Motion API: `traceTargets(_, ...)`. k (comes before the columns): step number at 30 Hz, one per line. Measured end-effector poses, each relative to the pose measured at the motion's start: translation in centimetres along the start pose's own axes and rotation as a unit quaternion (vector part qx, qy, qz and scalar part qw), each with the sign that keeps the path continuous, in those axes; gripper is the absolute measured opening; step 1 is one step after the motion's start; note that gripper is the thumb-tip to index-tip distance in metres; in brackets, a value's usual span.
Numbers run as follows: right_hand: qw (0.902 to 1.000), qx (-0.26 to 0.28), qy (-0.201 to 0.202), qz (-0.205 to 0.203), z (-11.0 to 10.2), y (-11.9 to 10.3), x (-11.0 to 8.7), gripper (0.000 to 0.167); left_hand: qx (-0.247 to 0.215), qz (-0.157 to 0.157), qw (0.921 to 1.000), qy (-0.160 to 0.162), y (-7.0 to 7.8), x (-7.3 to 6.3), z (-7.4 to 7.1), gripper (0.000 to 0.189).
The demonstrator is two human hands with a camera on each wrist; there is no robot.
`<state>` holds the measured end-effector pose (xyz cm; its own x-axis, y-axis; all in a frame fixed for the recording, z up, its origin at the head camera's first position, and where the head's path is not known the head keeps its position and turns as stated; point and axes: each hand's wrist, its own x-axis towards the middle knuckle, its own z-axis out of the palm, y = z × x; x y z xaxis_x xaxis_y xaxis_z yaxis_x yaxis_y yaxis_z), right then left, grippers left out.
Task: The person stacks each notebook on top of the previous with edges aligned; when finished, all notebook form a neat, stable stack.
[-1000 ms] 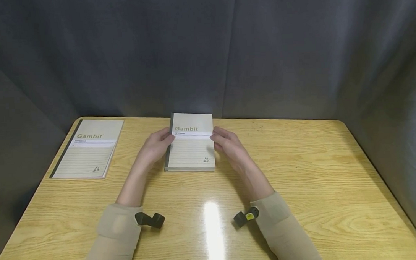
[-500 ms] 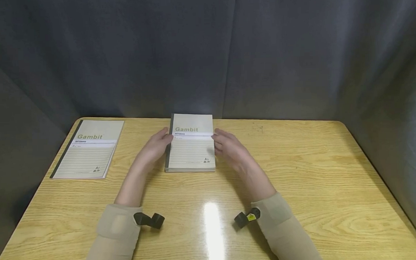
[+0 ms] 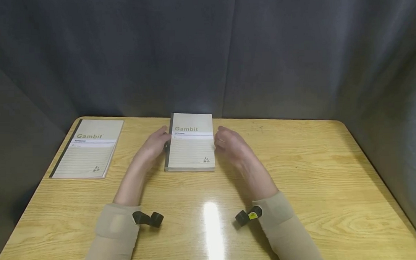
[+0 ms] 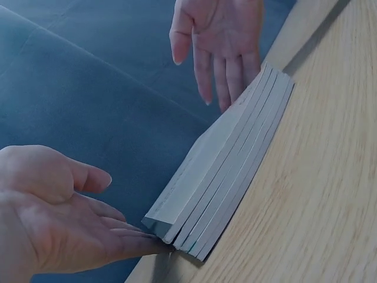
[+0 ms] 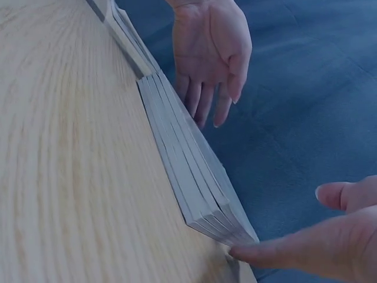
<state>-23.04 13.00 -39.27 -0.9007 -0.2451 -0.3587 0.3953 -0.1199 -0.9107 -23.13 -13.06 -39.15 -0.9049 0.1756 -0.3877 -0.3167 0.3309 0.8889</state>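
Note:
A neat stack of several Gambit notebooks (image 3: 192,150) lies flat near the table's back edge, dark spines to the left. Beside the spines is my left hand (image 3: 152,146); in the left wrist view its fingers (image 4: 126,239) are straight and reach the stack's near corner, thumb raised off the covers. My right hand (image 3: 234,145) stands at the opposite long edge. In the right wrist view its extended finger (image 5: 259,252) meets the lower corner of the stack, with the thumb (image 5: 336,194) apart from it. Neither hand grips a notebook.
More Gambit notebook (image 3: 86,159) covers show at the table's back left, one lying slightly askew over another. The wooden table (image 3: 320,187) stretches to the right and front. A dark grey curtain (image 3: 205,53) hangs right behind the back edge.
Both thumbs have come off the top notebook's edges, and the hands have parted slightly outward. The stack stays in the same place.

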Motion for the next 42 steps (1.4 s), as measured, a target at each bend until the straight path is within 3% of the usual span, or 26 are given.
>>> traceTargets(5,0.9956,-0.022,0.066,-0.063,0.2,-0.6,-0.6,0.062,-0.002,0.024,0.9995,0.021,0.2,-0.6,-1.7,0.068)
traceTargets(8,0.9899,-0.019,0.088,-0.110,2.1,-0.7,-0.5,0.057,0.027,0.033,0.9988,0.025,0.2,-1.4,-4.2,0.068)
traceTargets(11,0.9871,0.013,0.082,-0.137,5.3,-0.7,0.1,0.053,0.082,0.028,0.9957,0.034,0.1,-2.3,-7.4,0.069)
traceTargets(16,0.9898,0.065,0.036,-0.122,11.3,0.2,0.8,0.051,0.164,0.017,0.9849,0.054,-0.7,-3.6,-12.7,0.073)
traceTargets(19,0.9924,0.072,0.006,-0.100,14.7,1.3,1.1,0.052,0.216,0.017,0.9728,0.083,-1.9,-4.2,-15.5,0.073)
traceTargets(23,0.9939,0.090,-0.016,-0.062,19.0,3.0,1.4,0.048,0.253,0.005,0.9578,0.136,-4.2,-5.1,-18.3,0.073)
traceTargets(25,0.9935,0.104,-0.018,-0.041,21.0,3.7,1.5,0.046,0.252,-0.010,0.9550,0.156,-5.4,-5.6,-19.3,0.072)
traceTargets(28,0.9931,0.116,-0.018,-0.010,23.4,4.5,1.7,0.047,0.236,-0.027,0.9559,0.172,-6.6,-6.2,-20.5,0.070)
traceTargets(32,0.9938,0.111,0.004,0.013,25.4,5.0,1.9,0.048,0.224,-0.035,0.9591,0.170,-7.5,-6.5,-21.2,0.068)
traceTargets(39,0.9926,0.115,0.034,0.020,26.4,5.7,2.4,0.049,0.197,-0.040,0.9685,0.147,-8.1,-6.0,-20.9,0.070)
traceTargets(42,0.9913,0.124,0.041,0.018,26.6,5.5,2.5,0.050,0.197,-0.047,0.9688,0.142,-8.0,-5.7,-20.5,0.070)
